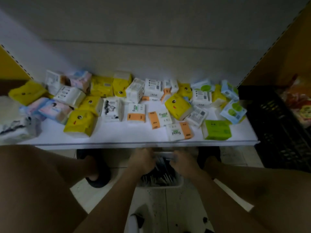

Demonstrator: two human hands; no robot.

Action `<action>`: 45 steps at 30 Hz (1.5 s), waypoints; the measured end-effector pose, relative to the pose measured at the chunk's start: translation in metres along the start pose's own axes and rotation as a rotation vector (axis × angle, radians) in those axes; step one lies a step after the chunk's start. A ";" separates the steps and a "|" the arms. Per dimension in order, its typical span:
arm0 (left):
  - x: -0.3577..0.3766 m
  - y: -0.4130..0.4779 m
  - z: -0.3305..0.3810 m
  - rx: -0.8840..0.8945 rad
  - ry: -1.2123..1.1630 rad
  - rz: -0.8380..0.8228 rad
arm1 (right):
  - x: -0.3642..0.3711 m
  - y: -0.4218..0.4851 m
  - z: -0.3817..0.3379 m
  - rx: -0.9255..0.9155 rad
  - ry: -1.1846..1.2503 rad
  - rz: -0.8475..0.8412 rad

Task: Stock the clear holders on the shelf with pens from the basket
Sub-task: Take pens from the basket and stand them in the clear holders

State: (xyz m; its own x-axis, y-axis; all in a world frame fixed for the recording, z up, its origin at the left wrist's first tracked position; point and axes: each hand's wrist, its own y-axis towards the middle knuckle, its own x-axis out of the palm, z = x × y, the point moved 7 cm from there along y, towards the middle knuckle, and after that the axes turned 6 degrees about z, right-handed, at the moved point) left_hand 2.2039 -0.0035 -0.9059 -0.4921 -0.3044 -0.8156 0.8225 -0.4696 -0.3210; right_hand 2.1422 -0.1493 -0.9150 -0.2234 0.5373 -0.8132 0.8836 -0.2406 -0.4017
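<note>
White shelf [127, 137] across mid-frame, buried in tissue packs [80, 123], no clear holders showing. Lower centre: basket [168, 185] of pens [161, 174], left hand [143, 163] and right hand [183, 165] dug in (grip too blurry to call). Probably light, stiff, slick; best pinched mid-barrel.

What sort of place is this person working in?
Most likely a small shop, seen at a display rack. The white shelf is strewn with retail packs of facial tissue, slotted shelving uprights flank it, and a black plastic crate of packaged goods stands to the right.
</note>
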 end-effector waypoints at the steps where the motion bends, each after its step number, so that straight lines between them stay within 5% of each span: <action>1: 0.012 0.001 -0.007 -0.024 -0.010 -0.025 | 0.013 0.004 0.007 0.021 0.021 -0.045; 10: 0.107 0.017 -0.061 -0.204 -0.030 -0.343 | 0.093 0.026 0.058 0.213 0.052 -0.313; 16: 0.160 0.003 -0.065 -0.107 0.050 -0.616 | 0.119 0.033 0.066 0.240 0.015 -0.398; 24: 0.167 0.005 -0.065 -0.132 0.126 -0.589 | 0.138 0.048 0.069 0.220 -0.009 -0.477; 31: 0.150 -0.003 -0.091 -0.383 -0.096 -0.305 | 0.163 0.048 0.067 0.147 -0.044 -0.533; 35: 0.136 -0.004 -0.100 -0.524 -0.304 -0.298 | 0.173 0.039 0.063 0.104 -0.159 -0.592; 45: 0.110 -0.007 -0.099 -0.663 -0.488 -0.330 | 0.147 0.039 0.061 0.236 -0.088 -0.382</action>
State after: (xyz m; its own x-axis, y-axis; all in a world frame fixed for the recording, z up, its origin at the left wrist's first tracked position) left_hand 2.1720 0.0481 -1.0411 -0.6758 -0.6288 -0.3845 0.5387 -0.0654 -0.8399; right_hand 2.1186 -0.1289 -1.0754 -0.5580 0.5550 -0.6169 0.6154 -0.2221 -0.7563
